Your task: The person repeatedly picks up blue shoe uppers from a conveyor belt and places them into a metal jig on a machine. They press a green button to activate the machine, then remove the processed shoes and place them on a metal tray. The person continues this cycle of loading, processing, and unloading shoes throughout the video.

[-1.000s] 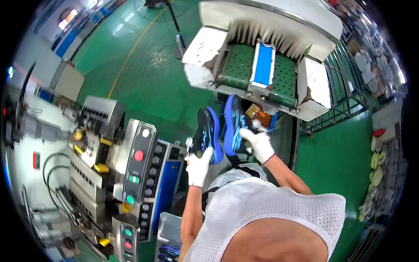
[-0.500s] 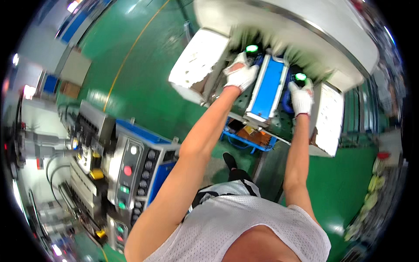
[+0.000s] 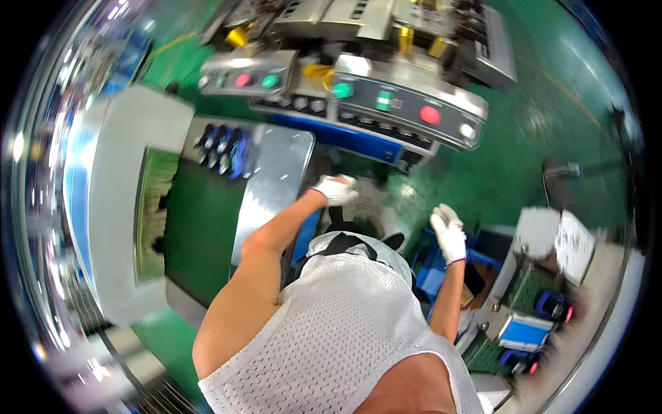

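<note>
White knit gloves cover both of my hands. My left hand (image 3: pixel 336 190) is over the floor just right of a shiny metal tabletop (image 3: pixel 274 169), its fingers loosely spread and nothing visible in them. My right hand (image 3: pixel 449 234) hangs apart above a blue cart (image 3: pixel 431 272), fingers stretched out, also holding nothing I can see. At the right stands a station with a blue pad (image 3: pixel 524 333) between two blue-and-black pieces, one (image 3: pixel 554 304) above the other (image 3: pixel 518 361). Red lights glow beside them.
Ahead is a machine with a control panel (image 3: pixel 407 103) of green, red and white buttons. On the left, a white machine housing (image 3: pixel 124 207) has a green conveyor belt (image 3: pixel 200 221). Several blue-and-black pieces (image 3: pixel 224 150) lie near its far end. Green floor (image 3: pixel 503 172) extends right.
My body has turned left, bringing the control panel in front and the pad station to my right. Both hands have left the two pieces there, whose lights went from green to red.
</note>
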`<action>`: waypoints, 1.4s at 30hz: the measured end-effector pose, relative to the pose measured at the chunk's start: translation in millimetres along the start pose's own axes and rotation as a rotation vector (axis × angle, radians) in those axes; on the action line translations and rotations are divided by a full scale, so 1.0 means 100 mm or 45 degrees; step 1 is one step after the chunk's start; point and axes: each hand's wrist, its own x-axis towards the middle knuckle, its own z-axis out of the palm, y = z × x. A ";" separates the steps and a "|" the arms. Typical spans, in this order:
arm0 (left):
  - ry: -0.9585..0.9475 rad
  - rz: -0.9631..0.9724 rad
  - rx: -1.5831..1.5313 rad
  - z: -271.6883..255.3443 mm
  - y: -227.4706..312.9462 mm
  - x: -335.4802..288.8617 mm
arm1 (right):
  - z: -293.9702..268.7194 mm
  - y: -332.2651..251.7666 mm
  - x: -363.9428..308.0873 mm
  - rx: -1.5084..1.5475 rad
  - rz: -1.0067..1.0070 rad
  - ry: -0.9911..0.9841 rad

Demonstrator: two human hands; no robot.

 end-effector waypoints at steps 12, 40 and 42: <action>1.086 -1.632 -0.880 1.62 -4.06 -2.43 | 3.33 -1.05 0.88 -0.946 -0.213 -0.961; 1.244 -1.677 -0.686 0.55 -8.71 -3.28 | 7.56 -1.60 1.12 -1.100 -1.199 -0.616; 1.669 -1.593 -0.748 0.44 -8.17 -3.18 | 7.56 -1.60 1.13 -1.031 -1.235 -0.583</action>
